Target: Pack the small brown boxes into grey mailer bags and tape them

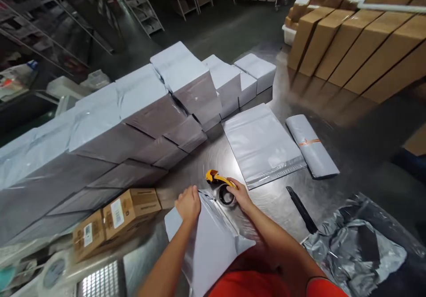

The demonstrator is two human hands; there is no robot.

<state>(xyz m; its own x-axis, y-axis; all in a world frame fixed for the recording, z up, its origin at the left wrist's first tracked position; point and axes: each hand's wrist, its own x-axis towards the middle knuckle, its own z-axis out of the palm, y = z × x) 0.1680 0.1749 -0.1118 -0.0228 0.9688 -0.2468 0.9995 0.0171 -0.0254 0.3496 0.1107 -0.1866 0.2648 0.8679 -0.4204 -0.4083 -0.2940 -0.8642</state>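
Starting at the far left, a long bank of parcels wrapped in grey poly mailers (pixel 109 124) leans in stepped rows across the steel table (pixel 282 199), their film smooth and faintly glossy, and below them a small cardboard box (pixel 116 219) with white labels lies on its side at the table's near edge. Moving in, the left hand (pixel 188 204) sits on the top edge of the mailer-wrapped package (pixel 209 244), fingers curled down together and pressing the film flat; the package runs lengthways from the person's body out toward the hands, its far end right under the knuckles. Just beside it, touching that same far end, the right hand (pixel 240 196) grips a yellow tape dispenser (pixel 221 185), fingers wrapped round the roll, so the tool lies directly right of the left fingers and the right hand is plainly the nearer to it. Further right, a stack of flat empty mailers (pixel 261 144) lies open on the steel, then a rolled bundle of mailers (pixel 311 146) with an orange band, a slim black strip-like tool (pixel 301 208), crumpled grey plastic (pixel 359 244) and, beyond, rows of tan cardboard cartons (pixel 359 44).
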